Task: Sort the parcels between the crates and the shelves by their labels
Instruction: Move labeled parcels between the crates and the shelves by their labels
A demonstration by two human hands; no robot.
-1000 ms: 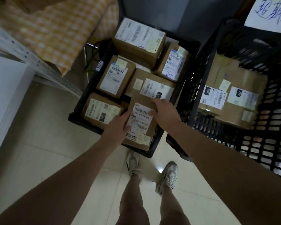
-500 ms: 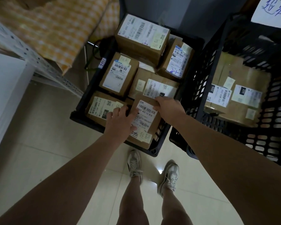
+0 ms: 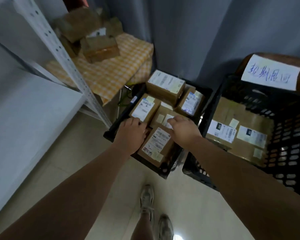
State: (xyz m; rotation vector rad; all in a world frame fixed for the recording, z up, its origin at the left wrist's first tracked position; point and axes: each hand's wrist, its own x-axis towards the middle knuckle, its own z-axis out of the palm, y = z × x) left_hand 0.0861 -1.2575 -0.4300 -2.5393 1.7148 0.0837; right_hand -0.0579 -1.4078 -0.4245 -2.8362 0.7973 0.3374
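A low black crate [image 3: 164, 168] on the floor holds several brown cardboard parcels with white labels. At its near end lies the front parcel [image 3: 157, 144]. My right hand [image 3: 183, 129] covers its far right corner, fingers bent over the far edge and reaching the label of the middle parcel [image 3: 160, 116]. My left hand [image 3: 130, 134] lies knuckles up on the front-left parcel, which it hides almost fully, with its fingers curled over the far side. Two more parcels [image 3: 165, 84] sit at the back of the crate.
A taller black crate [image 3: 287, 135] stands to the right with two labelled parcels [image 3: 235, 129] and a handwritten paper sign [image 3: 270, 73]. A white metal shelf [image 3: 59, 49] is at left. Behind it, boxes [image 3: 100, 47] sit on a yellow checked cloth [image 3: 114, 73]. My feet [image 3: 146, 200] are on the tiled floor.
The view has tilted up and pulled back. My left hand slid left off the front parcel onto the front-left one. My right hand stays at the front parcel's far corner.
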